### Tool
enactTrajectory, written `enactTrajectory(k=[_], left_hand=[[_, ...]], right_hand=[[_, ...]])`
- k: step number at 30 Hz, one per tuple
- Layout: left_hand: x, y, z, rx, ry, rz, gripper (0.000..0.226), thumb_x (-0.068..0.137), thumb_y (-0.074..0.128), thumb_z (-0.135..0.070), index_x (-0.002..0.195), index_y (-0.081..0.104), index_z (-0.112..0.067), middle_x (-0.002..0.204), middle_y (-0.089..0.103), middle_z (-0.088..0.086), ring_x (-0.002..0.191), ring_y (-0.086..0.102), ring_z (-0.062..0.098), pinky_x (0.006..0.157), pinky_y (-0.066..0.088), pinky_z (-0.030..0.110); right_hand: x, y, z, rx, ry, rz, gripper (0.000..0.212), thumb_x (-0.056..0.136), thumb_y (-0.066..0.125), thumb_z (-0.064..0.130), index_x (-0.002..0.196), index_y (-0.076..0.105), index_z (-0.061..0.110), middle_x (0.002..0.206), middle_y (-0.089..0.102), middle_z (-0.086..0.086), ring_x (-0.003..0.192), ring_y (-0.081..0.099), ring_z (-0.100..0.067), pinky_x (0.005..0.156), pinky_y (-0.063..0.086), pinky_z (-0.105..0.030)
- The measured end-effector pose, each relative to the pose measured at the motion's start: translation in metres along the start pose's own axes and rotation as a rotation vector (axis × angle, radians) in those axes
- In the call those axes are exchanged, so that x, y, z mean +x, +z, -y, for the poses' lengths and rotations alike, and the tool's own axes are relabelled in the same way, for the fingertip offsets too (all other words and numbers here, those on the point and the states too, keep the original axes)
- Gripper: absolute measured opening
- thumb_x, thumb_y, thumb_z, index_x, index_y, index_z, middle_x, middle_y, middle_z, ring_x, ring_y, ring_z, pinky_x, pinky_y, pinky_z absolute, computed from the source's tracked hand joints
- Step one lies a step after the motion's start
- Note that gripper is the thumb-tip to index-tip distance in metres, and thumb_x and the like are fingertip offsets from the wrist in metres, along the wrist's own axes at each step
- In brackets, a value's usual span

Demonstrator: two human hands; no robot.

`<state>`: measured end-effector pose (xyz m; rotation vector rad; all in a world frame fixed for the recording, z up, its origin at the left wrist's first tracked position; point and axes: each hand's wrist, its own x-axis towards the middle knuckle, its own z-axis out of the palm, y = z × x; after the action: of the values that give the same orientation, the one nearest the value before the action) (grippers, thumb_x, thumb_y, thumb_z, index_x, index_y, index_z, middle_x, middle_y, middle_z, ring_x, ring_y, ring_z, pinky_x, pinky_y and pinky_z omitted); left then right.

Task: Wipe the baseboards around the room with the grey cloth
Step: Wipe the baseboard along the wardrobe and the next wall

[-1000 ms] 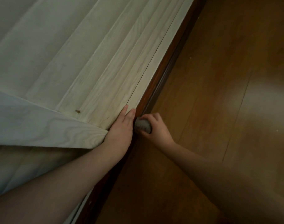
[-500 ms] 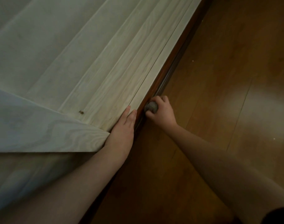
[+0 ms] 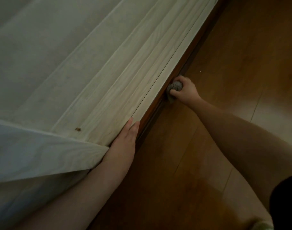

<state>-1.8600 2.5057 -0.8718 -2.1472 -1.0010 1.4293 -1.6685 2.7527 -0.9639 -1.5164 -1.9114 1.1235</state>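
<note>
Right hand grips the balled grey cloth against the dark baseboard for wiping pressure, left hand flat, fingers straight, bracing on the pale panelling.

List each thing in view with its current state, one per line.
Grey cloth: bunched up, gripped and pressed against the baseboard.
Right hand: fingers curled round the cloth.
Left hand: fingers straight, flat against the pale wood panelling.
Baseboard: dark brown, running along the foot of the wall.
Pale wood panelling: a small brown mark near its lower edge.
Wooden floor: a few tiny white specks.
</note>
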Motion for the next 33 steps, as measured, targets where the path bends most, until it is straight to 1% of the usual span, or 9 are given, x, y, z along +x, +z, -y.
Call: enactTrajectory(k=[2,5,10,14,18,21,25,30,33], left_hand=[[0.000,0.003,0.001,0.000,-0.004,0.005,0.080,0.099,0.043,-0.052,0.154,0.015,-0.001,0.158,-0.006,0.036,0.146,-0.016,0.052,0.106,-0.020,0.074],[-0.001,0.008,0.001,-0.005,-0.005,0.005,0.082,0.099,0.043,-0.052,0.154,0.012,0.001,0.157,-0.008,0.037,0.145,-0.017,0.052,0.104,-0.021,0.075],[0.001,0.009,0.004,-0.005,-0.015,0.014,0.079,0.100,0.045,-0.046,0.153,0.014,0.003,0.158,-0.006,0.037,0.145,-0.016,0.052,0.098,-0.026,0.076],[-0.002,0.007,0.005,-0.038,-0.021,0.041,0.078,0.100,0.047,-0.043,0.153,0.016,0.003,0.158,-0.006,0.037,0.146,-0.016,0.051,0.100,-0.025,0.075],[-0.008,0.004,0.006,-0.075,-0.044,0.081,0.081,0.099,0.048,-0.044,0.154,0.013,0.005,0.157,-0.010,0.037,0.145,-0.019,0.051,0.104,-0.022,0.073],[-0.010,0.002,0.005,-0.106,-0.067,0.106,0.085,0.099,0.047,-0.046,0.153,0.007,0.007,0.153,-0.018,0.040,0.140,-0.027,0.054,0.100,-0.028,0.073],[-0.008,0.001,0.009,-0.169,-0.070,0.148,0.085,0.102,0.042,-0.044,0.151,-0.002,0.009,0.144,-0.030,0.044,0.124,-0.041,0.059,0.099,-0.030,0.072],[-0.006,0.000,0.010,-0.277,-0.114,0.185,0.087,0.102,0.041,-0.045,0.147,-0.009,0.010,0.147,-0.031,0.042,0.123,-0.045,0.058,0.099,-0.031,0.070],[-0.001,-0.014,0.002,-0.300,-0.150,0.259,0.085,0.103,0.038,-0.049,0.145,-0.010,0.008,0.146,-0.032,0.041,0.129,-0.042,0.055,0.100,-0.030,0.070]], right_hand=[[0.019,-0.011,0.001,0.026,0.046,-0.054,0.032,0.085,0.073,0.025,0.109,0.053,0.029,0.119,0.047,-0.002,0.105,0.054,-0.022,0.085,0.053,-0.029],[0.034,-0.017,-0.001,-0.026,0.043,-0.007,0.033,0.086,0.072,0.024,0.114,0.054,0.025,0.119,0.045,-0.004,0.106,0.052,-0.023,0.089,0.052,-0.032],[0.046,-0.028,-0.005,-0.049,0.097,-0.089,0.040,0.090,0.068,0.025,0.126,0.051,0.020,0.123,0.043,-0.008,0.101,0.046,-0.019,0.079,0.044,-0.020],[0.050,-0.051,0.002,-0.227,0.040,0.119,0.044,0.090,0.068,0.029,0.129,0.050,0.018,0.127,0.043,-0.013,0.098,0.046,-0.022,0.083,0.045,-0.026],[0.033,-0.077,0.014,-0.313,-0.074,0.261,0.049,0.084,0.074,0.031,0.127,0.053,0.020,0.118,0.045,-0.006,0.095,0.048,-0.019,0.075,0.043,-0.021],[0.004,-0.086,-0.001,-0.288,-0.138,0.318,0.057,0.078,0.082,0.031,0.126,0.053,0.020,0.118,0.046,-0.005,0.099,0.047,-0.017,0.086,0.042,-0.025],[-0.029,-0.094,-0.043,-0.201,-0.140,0.225,0.057,0.080,0.081,0.024,0.128,0.050,0.019,0.117,0.042,-0.002,0.100,0.045,-0.014,0.093,0.040,-0.024],[-0.038,-0.069,-0.098,-0.094,-0.118,0.136,0.053,0.084,0.077,0.024,0.129,0.050,0.024,0.115,0.037,0.009,0.102,0.043,-0.005,0.091,0.035,-0.020],[-0.033,-0.054,-0.120,-0.052,-0.166,0.072,0.051,0.086,0.075,0.026,0.130,0.049,0.026,0.113,0.036,0.013,0.099,0.041,0.001,0.090,0.038,-0.022]])
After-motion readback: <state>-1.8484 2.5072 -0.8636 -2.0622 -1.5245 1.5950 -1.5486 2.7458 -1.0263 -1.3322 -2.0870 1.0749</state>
